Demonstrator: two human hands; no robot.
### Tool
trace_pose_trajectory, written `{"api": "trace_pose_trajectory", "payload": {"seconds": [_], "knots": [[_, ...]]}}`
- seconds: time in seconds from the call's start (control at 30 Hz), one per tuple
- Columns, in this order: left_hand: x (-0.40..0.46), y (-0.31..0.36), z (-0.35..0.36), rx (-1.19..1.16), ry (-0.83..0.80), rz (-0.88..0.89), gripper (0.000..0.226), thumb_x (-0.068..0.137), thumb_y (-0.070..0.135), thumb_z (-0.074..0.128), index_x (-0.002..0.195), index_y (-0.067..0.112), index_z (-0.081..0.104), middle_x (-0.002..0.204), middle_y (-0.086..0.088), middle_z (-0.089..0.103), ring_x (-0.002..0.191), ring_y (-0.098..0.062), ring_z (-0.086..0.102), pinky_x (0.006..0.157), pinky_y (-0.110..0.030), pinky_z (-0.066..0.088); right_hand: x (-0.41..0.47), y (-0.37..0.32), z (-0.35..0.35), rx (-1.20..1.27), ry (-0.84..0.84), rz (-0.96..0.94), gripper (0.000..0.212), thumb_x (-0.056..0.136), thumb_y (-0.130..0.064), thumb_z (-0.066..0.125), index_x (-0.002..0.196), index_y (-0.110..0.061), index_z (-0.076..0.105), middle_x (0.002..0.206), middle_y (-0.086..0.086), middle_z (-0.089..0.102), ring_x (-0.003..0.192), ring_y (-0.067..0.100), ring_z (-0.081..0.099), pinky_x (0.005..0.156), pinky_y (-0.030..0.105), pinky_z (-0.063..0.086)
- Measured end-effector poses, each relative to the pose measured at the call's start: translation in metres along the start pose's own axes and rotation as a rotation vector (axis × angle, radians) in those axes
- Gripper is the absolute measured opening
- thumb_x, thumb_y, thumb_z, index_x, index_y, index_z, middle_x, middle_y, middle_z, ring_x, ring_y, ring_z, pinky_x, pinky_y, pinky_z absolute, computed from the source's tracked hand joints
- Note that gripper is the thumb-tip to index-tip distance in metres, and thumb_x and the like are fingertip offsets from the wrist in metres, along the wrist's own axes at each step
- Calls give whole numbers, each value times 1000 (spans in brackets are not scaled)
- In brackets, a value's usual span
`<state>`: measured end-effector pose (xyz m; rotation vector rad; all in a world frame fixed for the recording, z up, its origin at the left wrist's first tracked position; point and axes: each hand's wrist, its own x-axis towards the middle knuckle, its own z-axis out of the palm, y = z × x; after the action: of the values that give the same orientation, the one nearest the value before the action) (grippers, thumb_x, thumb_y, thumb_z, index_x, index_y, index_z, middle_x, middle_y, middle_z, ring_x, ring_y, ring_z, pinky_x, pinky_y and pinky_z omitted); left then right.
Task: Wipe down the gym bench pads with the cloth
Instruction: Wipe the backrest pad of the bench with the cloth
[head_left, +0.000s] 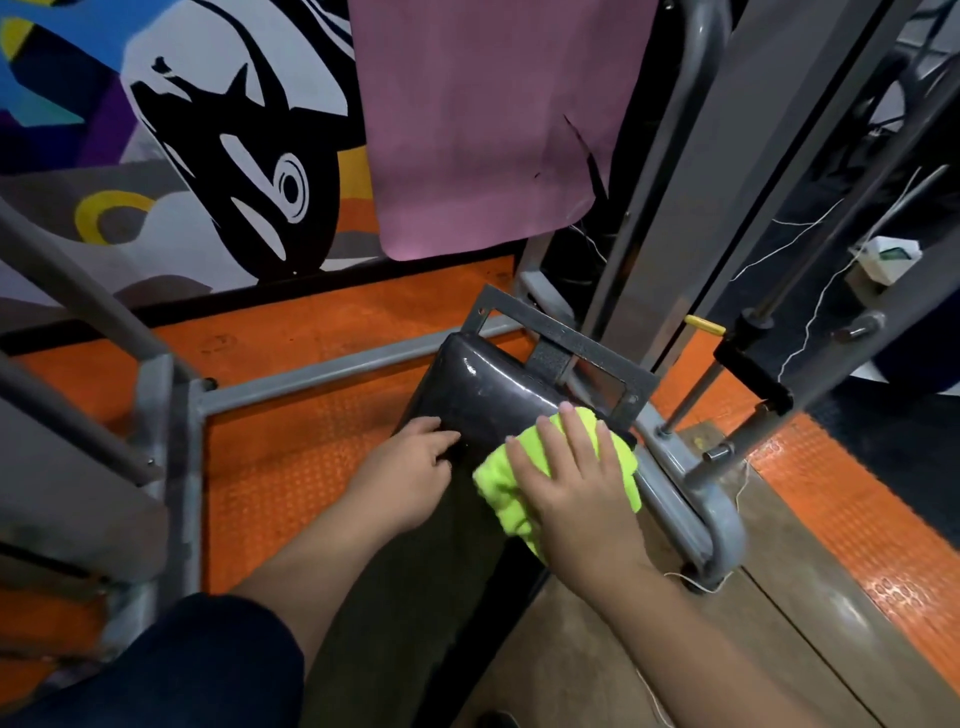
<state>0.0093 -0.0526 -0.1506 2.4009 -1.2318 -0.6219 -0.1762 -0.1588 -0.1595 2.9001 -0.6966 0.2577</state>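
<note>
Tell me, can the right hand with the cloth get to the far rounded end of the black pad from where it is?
Probably yes. The right hand presses the green cloth flat on the black pad, near its far end, and nothing lies on the shiny surface between them. The left hand rests on the other edge, out of the way.

Both hands low and forward; left hand (410, 475) fingers flat; right hand (571, 483) fingers spread, palm down

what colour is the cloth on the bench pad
Bright neon yellow-green cloth, under the right hand; head view.
</note>
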Motion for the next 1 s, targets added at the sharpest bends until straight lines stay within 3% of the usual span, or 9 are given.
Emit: {"api": "trace_pose_trajectory", "payload": {"seconds": [0.2,0.3,0.43,0.53,0.63,0.73,0.8,0.93,1.0], "knots": [[-3,-1,3,21,-32,-1,50,100,28,51,150,31,45,166,10,16,149,-19,27,118,-34,28,8,-9,-5,49,43,123,79,70,-13,80,142,-25,49,149,9,46,142,46,27,101,62,28],[-4,-3,2,34,-56,17,50,101,28,51,151,32,43,166,13,14,149,-18,26,117,-34,29,-2,8,3,16,80,7,83,60,-10,88,135,-23,55,138,19,49,140,47,30,108,62,29],[-5,-2,7,91,-67,16,55,101,31,51,154,32,37,167,12,6,149,-20,27,116,-35,33,8,9,-8,41,57,182,65,67,-13,84,128,-23,61,132,15,55,139,48,30,108,68,23],[-4,-4,9,103,-59,11,57,100,30,52,155,32,34,168,11,3,150,-20,26,116,-34,32,9,-18,-13,60,60,195,52,88,-42,61,136,-23,56,147,15,47,145,48,21,109,73,14],[-6,-7,12,92,-80,35,57,100,33,53,154,35,35,167,15,2,149,-19,28,116,-35,34,-9,-2,-10,-12,-17,173,71,84,-68,51,141,-25,46,158,12,31,148,46,8,107,78,5],[-7,-9,17,97,-80,34,61,99,34,53,156,35,30,167,15,-5,148,-18,29,114,-36,37,5,6,-12,49,-22,189,59,82,-50,64,134,-25,50,156,12,33,148,46,10,103,78,16],[-6,-12,18,84,-72,22,63,99,33,54,156,35,29,167,15,-6,149,-19,27,115,-37,36,15,1,-14,102,-13,200,61,84,-41,63,141,-27,45,156,13,32,147,46,11,105,78,15],[-6,-15,19,55,-82,41,61,99,35,55,155,38,31,166,19,-4,149,-15,26,116,-36,35,-9,28,-7,34,-48,-22,74,75,-37,77,141,-30,45,157,13,32,147,46,13,105,78,14],[-6,-14,21,53,-74,38,61,99,36,55,155,38,31,166,20,-5,149,-16,26,115,-38,36,-11,31,-8,52,-47,41,67,76,-37,76,137,-31,49,158,9,32,148,46,9,104,79,16]]}}
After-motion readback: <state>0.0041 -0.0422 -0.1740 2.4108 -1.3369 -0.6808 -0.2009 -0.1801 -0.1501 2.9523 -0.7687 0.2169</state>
